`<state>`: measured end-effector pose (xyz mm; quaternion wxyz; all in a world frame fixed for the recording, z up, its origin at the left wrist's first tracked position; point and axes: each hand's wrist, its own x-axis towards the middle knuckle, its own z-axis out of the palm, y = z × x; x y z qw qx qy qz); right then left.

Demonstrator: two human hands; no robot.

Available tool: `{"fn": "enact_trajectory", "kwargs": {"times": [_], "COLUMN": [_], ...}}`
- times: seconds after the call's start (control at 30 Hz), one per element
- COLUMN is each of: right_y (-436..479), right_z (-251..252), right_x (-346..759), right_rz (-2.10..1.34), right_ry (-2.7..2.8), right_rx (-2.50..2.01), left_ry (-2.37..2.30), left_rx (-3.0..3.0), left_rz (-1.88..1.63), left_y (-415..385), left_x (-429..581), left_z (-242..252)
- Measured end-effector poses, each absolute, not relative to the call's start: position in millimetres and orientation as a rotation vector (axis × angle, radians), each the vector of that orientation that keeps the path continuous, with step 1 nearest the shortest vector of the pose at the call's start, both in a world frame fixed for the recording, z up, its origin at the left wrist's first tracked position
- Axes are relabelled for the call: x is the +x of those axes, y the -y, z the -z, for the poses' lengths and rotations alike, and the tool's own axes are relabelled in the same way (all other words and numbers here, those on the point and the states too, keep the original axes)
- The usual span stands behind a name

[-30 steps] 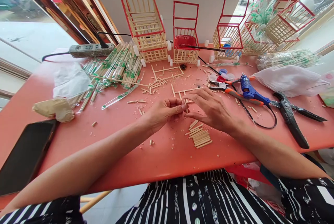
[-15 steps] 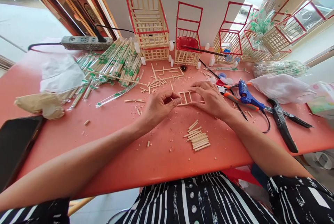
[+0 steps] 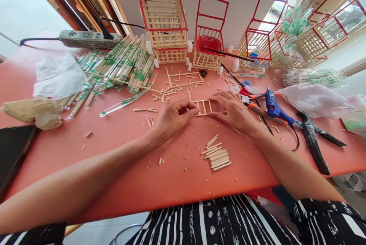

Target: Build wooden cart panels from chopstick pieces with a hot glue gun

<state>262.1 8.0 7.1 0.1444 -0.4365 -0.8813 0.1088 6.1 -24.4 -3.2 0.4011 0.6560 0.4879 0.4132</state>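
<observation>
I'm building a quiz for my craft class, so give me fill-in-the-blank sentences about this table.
The stick frame is touched by ___ hands, the left hand and the right hand.
The glue gun is coloured ___.
The power strip lies on the table at its far ___ side.
Missing words: both; blue; left.

The stick frame point(image 3: 204, 107) is bare pale wood, matt, like the cut sticks point(image 3: 216, 154) at 6 o'clock. The table point(image 3: 177, 178) is smooth, matt red. At 3 o'clock, the glue gun point(image 3: 272, 104) is glossy blue plastic.
</observation>
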Motion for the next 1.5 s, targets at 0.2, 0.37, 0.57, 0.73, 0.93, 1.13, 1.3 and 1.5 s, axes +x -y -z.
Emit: {"fn": "enact_trajectory", "kwargs": {"times": [0.2, 0.37, 0.57, 0.73, 0.93, 1.13, 1.3, 1.5], "right_y": [-9, -8, -8, -2, 5, 1, -4, -6], "right_z": [-9, -10, -10, -14, -33, -52, -64, -72], "right_x": [261, 262, 263, 261, 255, 234, 204, 203], "right_rz": [-0.305, -0.29, -0.312, -0.274, -0.172, -0.089, -0.037, -0.054], "right_ry": [2.554, 2.563, 2.561, 2.54, 2.43, 2.707, 2.853, 2.813], "right_rx": [-1.279, -1.276, -1.276, -1.265, -1.355, -1.563, -1.822, -1.887], "left_ry": [-1.221, -1.227, -1.24, -1.26, -1.254, -1.237, -1.274, -1.299], "left_rx": [1.655, 1.656, 1.639, 1.649, 1.633, 1.617, 1.694, 1.925], "left_rz": [-1.031, -1.026, -1.029, -1.034, -1.034, -1.04, -1.067, -1.095], "left_y": [24, 24, 25, 26, 25, 23, 24, 23], "left_x": [6, 6, 7, 7, 6, 6, 6, 3], "left_z": [3, 1, 2, 3, 3, 3, 1, 0]}}
